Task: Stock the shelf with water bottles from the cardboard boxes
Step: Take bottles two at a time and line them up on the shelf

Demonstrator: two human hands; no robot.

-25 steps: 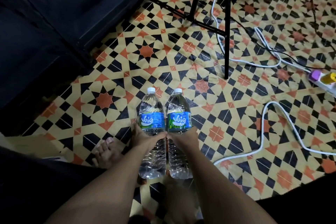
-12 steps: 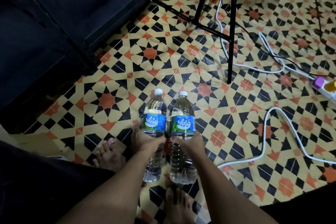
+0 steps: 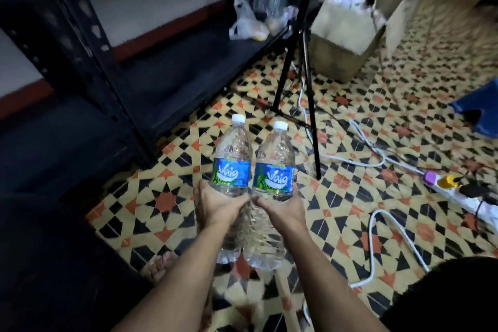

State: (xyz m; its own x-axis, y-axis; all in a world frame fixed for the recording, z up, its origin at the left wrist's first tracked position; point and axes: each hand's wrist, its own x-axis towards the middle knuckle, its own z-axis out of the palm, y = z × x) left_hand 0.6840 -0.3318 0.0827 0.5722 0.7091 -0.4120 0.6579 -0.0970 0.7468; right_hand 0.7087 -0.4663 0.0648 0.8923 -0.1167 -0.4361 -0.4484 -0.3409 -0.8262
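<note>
Both bottles [image 3: 233,159] lifted higher; shelf [image 3: 167,70], cardboard box [image 3: 334,62] now in view.

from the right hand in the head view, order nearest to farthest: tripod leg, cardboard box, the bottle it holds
1. Right water bottle: gripped in the right hand itself.
2. Tripod leg: on the floor just ahead, to the hand's right.
3. Cardboard box: far ahead, beyond the tripod.

Dim indoor light. The black shelf [image 3: 113,67] sinks into deep shadow. Beyond it, toward the upper right, the cardboard box [image 3: 342,35] smears with motion blur; wide-angle distortion bends the edges.
</note>
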